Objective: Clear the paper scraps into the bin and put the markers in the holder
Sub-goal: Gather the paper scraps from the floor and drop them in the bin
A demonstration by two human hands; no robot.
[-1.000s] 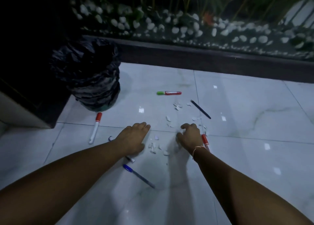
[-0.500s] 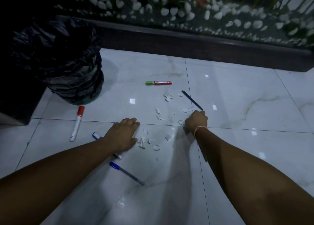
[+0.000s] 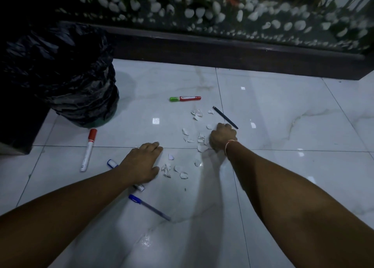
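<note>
Since a second ago the right hand [image 3: 222,136] has reached forward from beside the red-capped marker near the tile joint, which its forearm now hides, and curled into a loose fist among the torn white paper scraps [image 3: 199,138], its knuckles touching the near end of the slim black pen [image 3: 225,117]. The left hand [image 3: 141,162] has slid slightly further over the blue-capped white marker [image 3: 112,163]. The head camera has moved closer and leftward, so the black-bagged bin [image 3: 60,73] looms larger.
</note>
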